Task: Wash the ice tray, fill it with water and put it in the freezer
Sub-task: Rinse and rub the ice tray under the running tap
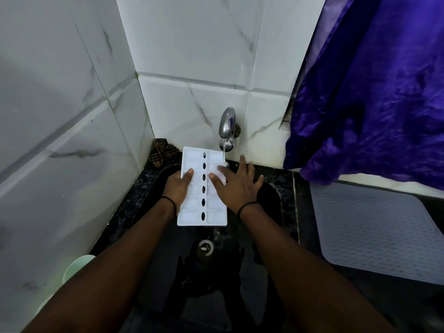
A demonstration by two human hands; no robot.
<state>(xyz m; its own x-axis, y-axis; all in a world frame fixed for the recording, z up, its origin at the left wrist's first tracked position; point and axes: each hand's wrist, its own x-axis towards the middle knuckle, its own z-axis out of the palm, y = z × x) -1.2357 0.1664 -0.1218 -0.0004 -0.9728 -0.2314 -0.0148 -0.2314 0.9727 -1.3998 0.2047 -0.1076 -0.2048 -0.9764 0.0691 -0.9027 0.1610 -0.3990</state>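
The left hand (179, 186) grips the left edge of the white ice tray (203, 188), thumb curled over its top, fingers hidden beneath; the right hand (236, 182) lies flat on the tray's right row, fingers straight and spread; the tray hangs over the black sink (271, 205), its far right corner under a thin stream from the chrome tap (227, 123); white marble-veined tiles (192, 56) line the walls, a purple curtain (384, 92) hangs at right above a grey mat (374, 227); a checked cloth (162, 150) sits in the far corner; both forearms reach forward from the near edge.
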